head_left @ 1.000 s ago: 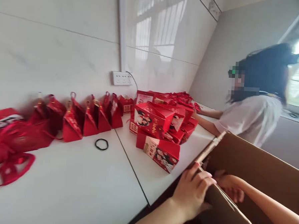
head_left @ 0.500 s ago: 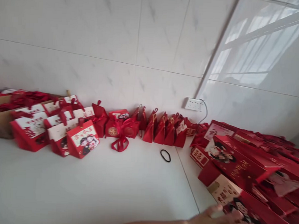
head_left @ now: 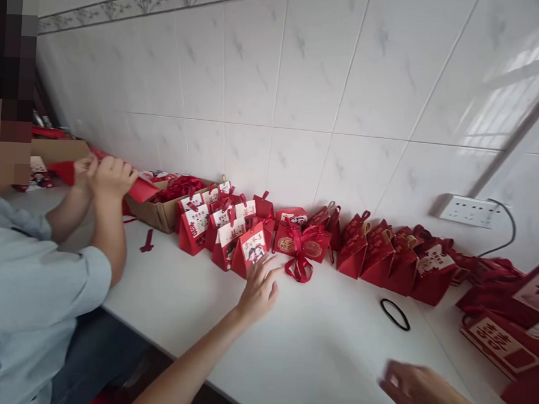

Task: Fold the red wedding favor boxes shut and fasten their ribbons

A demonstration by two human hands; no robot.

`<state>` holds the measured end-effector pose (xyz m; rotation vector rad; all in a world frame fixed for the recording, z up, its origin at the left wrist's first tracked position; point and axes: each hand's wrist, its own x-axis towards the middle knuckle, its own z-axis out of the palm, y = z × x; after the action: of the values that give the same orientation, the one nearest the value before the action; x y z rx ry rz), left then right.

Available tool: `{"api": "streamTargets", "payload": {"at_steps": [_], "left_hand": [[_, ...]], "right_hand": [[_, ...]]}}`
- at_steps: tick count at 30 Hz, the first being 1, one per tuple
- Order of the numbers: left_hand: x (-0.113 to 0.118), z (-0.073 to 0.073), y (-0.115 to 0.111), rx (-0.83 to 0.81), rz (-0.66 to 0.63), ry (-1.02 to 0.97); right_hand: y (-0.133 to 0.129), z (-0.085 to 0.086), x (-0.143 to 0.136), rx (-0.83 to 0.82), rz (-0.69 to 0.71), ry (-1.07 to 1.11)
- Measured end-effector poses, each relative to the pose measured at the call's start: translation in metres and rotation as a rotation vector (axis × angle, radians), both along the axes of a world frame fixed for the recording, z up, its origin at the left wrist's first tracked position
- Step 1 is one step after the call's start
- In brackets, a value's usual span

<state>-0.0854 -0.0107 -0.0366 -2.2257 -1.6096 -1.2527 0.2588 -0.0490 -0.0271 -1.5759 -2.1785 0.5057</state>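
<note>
My left hand reaches over the white table with its fingers spread. Its fingertips overlap the front of a red gift box with a cartoon couple on a white panel; whether they touch it I cannot tell. Right beside it, a red box with gold round emblems has a ribbon bow hanging down its front. Low on the right is my right hand, blurred, its fingers seemingly curled, above the table. A black elastic band lies just beyond it.
A row of red peaked boxes stands along the wall. Farther left are a cardboard box of red ribbons and a co-worker's hands holding a red paper piece. A power strip is on the wall. More red boxes lie at right.
The view has turned left, bringing the co-worker into sight. Earlier, one hand of mine was over the red boxes at right; now both hands are over the table.
</note>
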Motion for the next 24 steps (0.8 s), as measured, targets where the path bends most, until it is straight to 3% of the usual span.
{"api": "streamTargets", "payload": {"at_steps": [2,5,8,12,15,24], "left_hand": [[-0.020,-0.006,-0.009,0.008,0.038,-0.023],[-0.042,-0.013,-0.014,0.059,0.168,-0.125],[-0.068,-0.014,-0.007,0.142,0.382,-0.306],[-0.107,-0.006,0.005,0.192,0.597,-0.527],[-0.129,0.007,0.014,0.192,0.684,-0.629],[-0.185,0.069,0.040,0.149,0.877,-0.738]], "right_hand": [[0.017,0.009,-0.059,-0.147,0.173,0.013],[0.030,0.010,-0.138,-0.267,0.287,0.267],[0.034,-0.006,-0.176,-0.336,0.311,0.348],[0.036,-0.026,-0.177,-0.348,0.280,0.377],[0.035,-0.029,-0.172,-0.359,0.249,0.392],[0.034,-0.027,-0.175,-0.384,0.206,0.424]]}}
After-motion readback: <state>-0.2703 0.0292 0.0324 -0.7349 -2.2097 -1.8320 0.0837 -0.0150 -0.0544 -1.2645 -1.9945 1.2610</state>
